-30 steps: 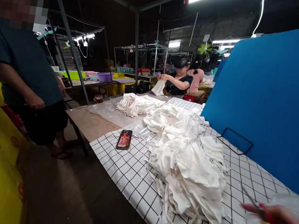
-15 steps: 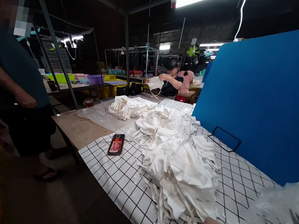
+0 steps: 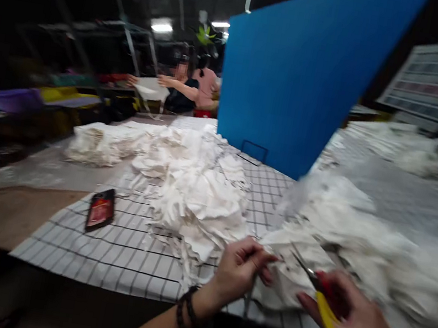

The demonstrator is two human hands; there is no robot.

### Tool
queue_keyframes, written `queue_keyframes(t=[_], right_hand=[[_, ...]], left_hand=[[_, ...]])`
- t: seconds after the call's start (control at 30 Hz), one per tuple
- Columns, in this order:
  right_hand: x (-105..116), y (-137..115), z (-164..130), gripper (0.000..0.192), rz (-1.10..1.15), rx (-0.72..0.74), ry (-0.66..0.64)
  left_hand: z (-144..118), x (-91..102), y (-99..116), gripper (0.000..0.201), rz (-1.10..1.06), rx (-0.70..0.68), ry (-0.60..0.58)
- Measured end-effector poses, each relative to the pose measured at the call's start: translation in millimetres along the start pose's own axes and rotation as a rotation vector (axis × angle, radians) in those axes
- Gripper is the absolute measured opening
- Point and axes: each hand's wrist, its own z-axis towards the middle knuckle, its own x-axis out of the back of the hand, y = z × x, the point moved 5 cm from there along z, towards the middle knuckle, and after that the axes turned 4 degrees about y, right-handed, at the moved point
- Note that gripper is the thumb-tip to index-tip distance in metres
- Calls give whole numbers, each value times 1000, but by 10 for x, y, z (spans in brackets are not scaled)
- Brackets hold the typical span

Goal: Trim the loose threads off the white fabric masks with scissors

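Head view, near edge of the worktop (image 3: 131, 261), which is covered in a black-on-white grid cloth. The left hand (image 3: 241, 268), a dark bead bracelet (image 3: 188, 310) at its wrist, pinches the edge of a white fabric piece (image 3: 289, 271) between thumb and fingertips — a closed, light grip on the cloth. The right hand (image 3: 356, 321) is wrapped around yellow-handled scissors (image 3: 324, 310), whose blades point toward the pinched spot; motion blur hides whether the blades are parted. The piece lies at the near edge, just right of a loose pile of like white pieces (image 3: 193, 193) that runs toward the far edge.

The fabric looks thin, limp and very light — it should fold and drag its neighbours along, so a hold at an edge or strap, kept taut, seems soundest.

Also shown: a phone (image 3: 101, 209) left of the pile, an upright blue panel (image 3: 300, 82) at the far side, and a seated person (image 3: 181, 88) beyond.
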Motion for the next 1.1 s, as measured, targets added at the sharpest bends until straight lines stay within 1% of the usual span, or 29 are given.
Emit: queue_keyframes(t=[0.07, 0.1, 0.23, 0.4, 0.6, 0.87, 1.1], right_hand=[[33, -51, -71, 32, -39, -39, -91], [56, -104, -85, 33, -66, -44, -108], [121, -319, -102, 31, -173, -47, -127], [134, -417, -115, 28, -239, -17, -139], [138, -461, -101, 27, -250, 24, -119], [138, -464, -126, 25, -251, 29, -133], [157, -457, -114, 32, -297, 42, -141]], left_hand=[[-13, 16, 37, 37, 99, -41, -18], [-22, 15, 51, 33, 151, -70, -40], [-89, -22, 80, 24, 329, -186, -140], [-133, -45, 83, 22, 426, -256, -202], [-145, -62, 76, 23, 488, -266, -267], [-155, -68, 51, 23, 476, -239, -287], [-161, -83, 82, 24, 441, -210, -310]])
